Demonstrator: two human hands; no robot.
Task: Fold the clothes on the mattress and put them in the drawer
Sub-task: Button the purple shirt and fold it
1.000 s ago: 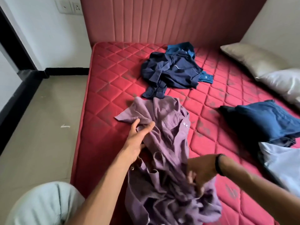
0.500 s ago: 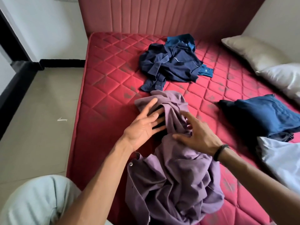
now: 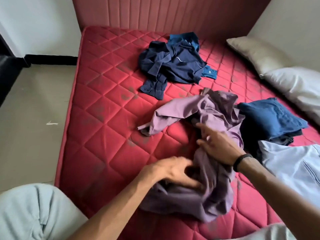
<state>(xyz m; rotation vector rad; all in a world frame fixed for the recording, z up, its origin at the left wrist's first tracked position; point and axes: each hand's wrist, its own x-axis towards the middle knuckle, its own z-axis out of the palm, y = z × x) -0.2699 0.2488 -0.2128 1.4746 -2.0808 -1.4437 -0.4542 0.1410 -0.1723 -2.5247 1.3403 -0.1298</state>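
A crumpled purple shirt (image 3: 213, 153) is worked on a red quilted mattress (image 3: 103, 127); its lower folds are gripped by the left hand (image 3: 174, 172), fingers curled into the cloth, though blurred; the right hand (image 3: 216, 146) is laid across its middle, fingers spread and fairly straight, a black band (image 3: 241, 160) worn at the wrist; beyond both hands a navy heap of clothes (image 3: 173, 66) is seen; right of the right hand folded blue jeans (image 3: 270, 116) and a pale garment (image 3: 294, 167) are placed.
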